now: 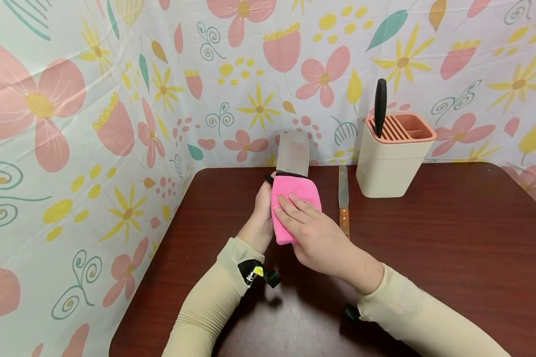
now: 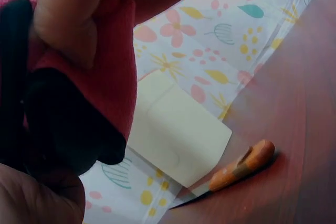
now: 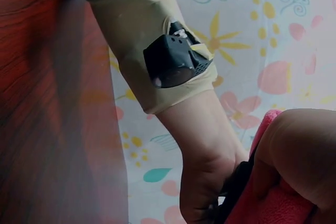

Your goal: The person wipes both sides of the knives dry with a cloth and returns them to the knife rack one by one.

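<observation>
A cleaver is held up over the table, its broad steel blade (image 1: 293, 153) pointing toward the back wall. My left hand (image 1: 262, 208) grips it low, around the black handle (image 2: 68, 124), with most of the fingers hidden behind the cloth. A pink cloth (image 1: 295, 186) is draped over the handle end and lower blade. On top of it my right hand (image 1: 321, 238) lays its fingers, while its thumb bends around the cloth's underside in the left wrist view. Right of the hands, a knife with a wooden handle (image 1: 344, 220) lies on the table.
A cream knife block (image 1: 381, 171) with a coral slotted top stands at the back right, a black-handled knife (image 1: 380, 106) upright in it. The dark red table (image 1: 464, 238) meets a flower-patterned sheet (image 1: 259, 74) at the back and left.
</observation>
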Available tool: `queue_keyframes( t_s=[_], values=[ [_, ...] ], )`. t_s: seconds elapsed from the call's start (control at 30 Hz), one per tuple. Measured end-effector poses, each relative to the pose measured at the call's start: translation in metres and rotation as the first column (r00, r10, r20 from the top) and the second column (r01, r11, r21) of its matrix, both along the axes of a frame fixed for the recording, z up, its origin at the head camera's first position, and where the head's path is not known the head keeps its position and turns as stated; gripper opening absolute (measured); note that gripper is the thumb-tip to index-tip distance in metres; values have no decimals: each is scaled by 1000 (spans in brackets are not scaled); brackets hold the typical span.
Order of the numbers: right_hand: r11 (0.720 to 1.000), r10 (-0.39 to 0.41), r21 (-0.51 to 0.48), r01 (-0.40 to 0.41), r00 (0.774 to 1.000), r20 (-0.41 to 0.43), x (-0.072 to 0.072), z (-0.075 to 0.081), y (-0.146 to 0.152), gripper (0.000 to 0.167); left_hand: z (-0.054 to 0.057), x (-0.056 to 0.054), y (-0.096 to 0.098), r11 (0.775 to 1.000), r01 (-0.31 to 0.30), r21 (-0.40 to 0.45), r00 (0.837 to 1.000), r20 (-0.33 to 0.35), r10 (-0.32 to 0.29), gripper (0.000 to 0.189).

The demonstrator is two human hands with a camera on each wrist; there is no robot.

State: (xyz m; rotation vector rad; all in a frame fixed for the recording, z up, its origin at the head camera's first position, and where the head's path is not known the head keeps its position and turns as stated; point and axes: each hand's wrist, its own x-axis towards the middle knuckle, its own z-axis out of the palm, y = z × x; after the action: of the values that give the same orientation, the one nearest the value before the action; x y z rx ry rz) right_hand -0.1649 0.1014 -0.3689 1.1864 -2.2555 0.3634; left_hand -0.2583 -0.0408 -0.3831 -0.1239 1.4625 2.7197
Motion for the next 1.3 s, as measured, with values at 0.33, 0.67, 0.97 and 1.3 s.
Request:
queue_keyframes(
  t_s=[0.33, 0.67, 0.97, 1.3],
  values=[
    [1000, 6, -11, -6, 999, 53, -2, 2, 5, 65, 10, 1, -2, 988, 94, 126, 992, 67, -103, 37],
    [1000, -12, 25, 9, 991, 136, -7, 3, 11, 64, 10, -3, -2, 981, 78, 178, 990, 105, -97, 30],
    [1000, 15, -7, -14, 946, 324, -12, 15, 25, 66, 7, -3, -2, 983, 154, 98, 982, 95, -164, 37],
    [994, 94, -94, -63, 927, 363, -21, 19, 39, 65, 1, -1, -4, 998, 6, -70, 1000, 5, -6, 24]
  ],
)
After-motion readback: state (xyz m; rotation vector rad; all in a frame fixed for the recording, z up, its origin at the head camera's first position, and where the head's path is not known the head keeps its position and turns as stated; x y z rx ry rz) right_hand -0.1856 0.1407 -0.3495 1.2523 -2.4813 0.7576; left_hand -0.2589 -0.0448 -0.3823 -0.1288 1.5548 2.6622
